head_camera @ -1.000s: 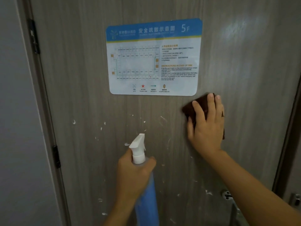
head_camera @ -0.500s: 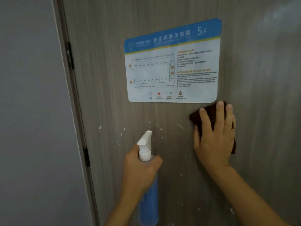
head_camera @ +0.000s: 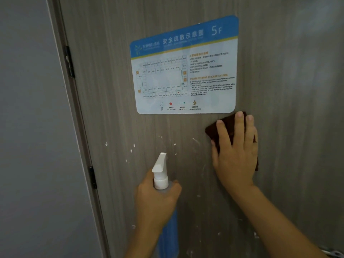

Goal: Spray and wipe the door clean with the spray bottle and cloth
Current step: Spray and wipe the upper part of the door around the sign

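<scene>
Door (head_camera: 279, 183): grey wood-grain panel filling most of the view, hinged edge on the left with two dark hinges (head_camera: 69, 62) against the frame; grey wall (head_camera: 33, 127) further left. Evacuation sign (head_camera: 186, 66) stuck on the upper middle. White flecks (head_camera: 131, 150) scattered across the panel below the sign, between and under the hands; bare panel lies right of the cloth.

Right hand (head_camera: 236, 155): fingers straight and spread, palm pressing the dark brown cloth (head_camera: 214, 132) flat on the door, just below the sign's lower right corner.

Left hand (head_camera: 156, 203): fingers curled round the neck of the blue spray bottle (head_camera: 161, 175), held upright, white nozzle tipped toward the door, low centre.
</scene>
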Action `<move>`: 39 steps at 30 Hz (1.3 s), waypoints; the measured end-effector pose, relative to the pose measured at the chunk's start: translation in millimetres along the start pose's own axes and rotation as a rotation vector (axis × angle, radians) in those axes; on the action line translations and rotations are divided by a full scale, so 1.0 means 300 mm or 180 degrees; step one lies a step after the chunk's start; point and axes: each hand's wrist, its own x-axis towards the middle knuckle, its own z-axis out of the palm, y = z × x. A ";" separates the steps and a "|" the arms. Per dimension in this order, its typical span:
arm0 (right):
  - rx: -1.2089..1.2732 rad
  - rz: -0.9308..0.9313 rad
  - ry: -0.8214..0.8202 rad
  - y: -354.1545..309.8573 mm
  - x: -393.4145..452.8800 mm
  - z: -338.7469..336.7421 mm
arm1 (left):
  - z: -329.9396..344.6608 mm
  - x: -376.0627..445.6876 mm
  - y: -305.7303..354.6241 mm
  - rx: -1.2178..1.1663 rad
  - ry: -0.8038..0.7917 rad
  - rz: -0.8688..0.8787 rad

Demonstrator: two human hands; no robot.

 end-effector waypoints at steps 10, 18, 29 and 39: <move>0.0002 0.0491 -0.0188 -0.063 -0.025 0.001 | -0.044 0.088 -0.091 -0.0564 -0.0119 -0.0098; -0.0088 0.1273 0.0192 -0.336 -0.058 0.107 | -0.115 0.223 -0.199 -0.0929 -0.0792 0.0013; -0.0225 0.0440 -0.0377 -0.233 -0.103 0.038 | -0.216 0.366 -0.304 -0.1379 -0.1391 0.0320; -0.0172 -0.0120 -0.0464 -0.396 -0.084 0.154 | -0.214 0.398 -0.273 -0.1493 -0.1279 0.0417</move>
